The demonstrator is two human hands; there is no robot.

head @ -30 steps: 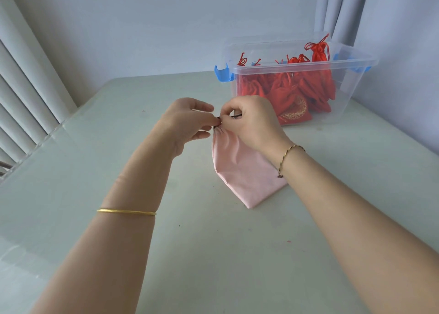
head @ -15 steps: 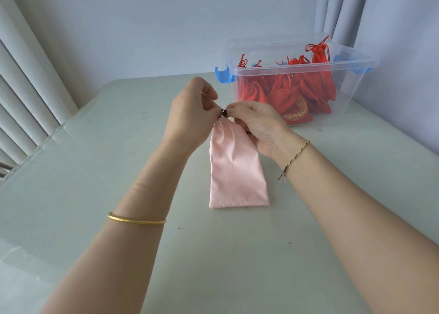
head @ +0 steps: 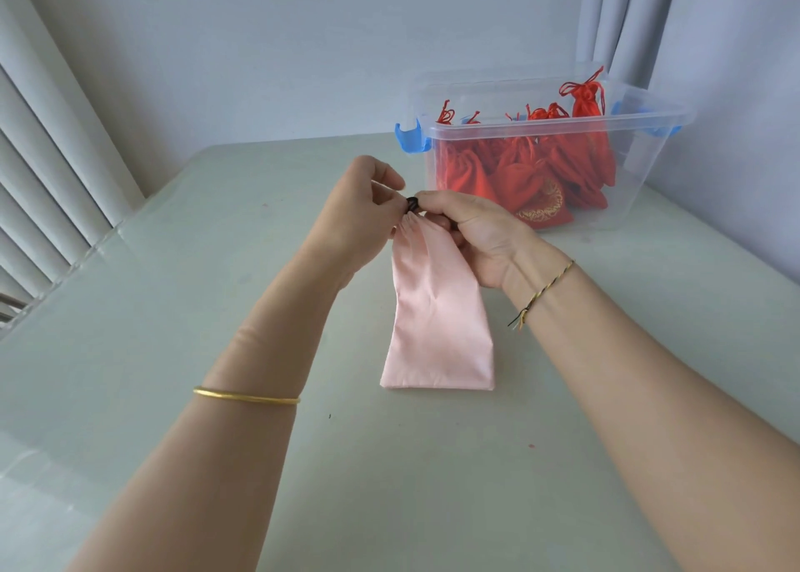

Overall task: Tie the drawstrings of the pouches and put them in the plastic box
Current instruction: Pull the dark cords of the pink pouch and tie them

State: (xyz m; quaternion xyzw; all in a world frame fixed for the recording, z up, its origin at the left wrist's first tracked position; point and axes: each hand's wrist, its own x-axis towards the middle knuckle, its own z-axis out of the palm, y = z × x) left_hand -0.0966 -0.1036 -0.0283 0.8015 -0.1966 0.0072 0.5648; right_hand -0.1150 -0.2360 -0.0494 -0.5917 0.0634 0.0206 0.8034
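Observation:
A long pale pink pouch (head: 437,311) lies on the table with its gathered mouth pointing away from me. A dark drawstring (head: 412,204) sits at that mouth. My left hand (head: 359,207) pinches the drawstring from the left. From the right, my right hand (head: 476,233) pinches the same drawstring at the mouth, its fingers curled over the pouch's neck. The clear plastic box (head: 640,168) with blue latches stands at the far right, holding several red pouches (head: 541,173) with red strings.
The pale green table (head: 216,268) runs to a wall behind. White blind slats (head: 47,173) hang along the left edge. Grey curtains (head: 627,21) hang behind the box. A gold bangle (head: 246,398) is on my left wrist.
The pouch swung from slanting right to lying straight toward me. Both hands lifted slightly and moved away from me, still pinching at its mouth.

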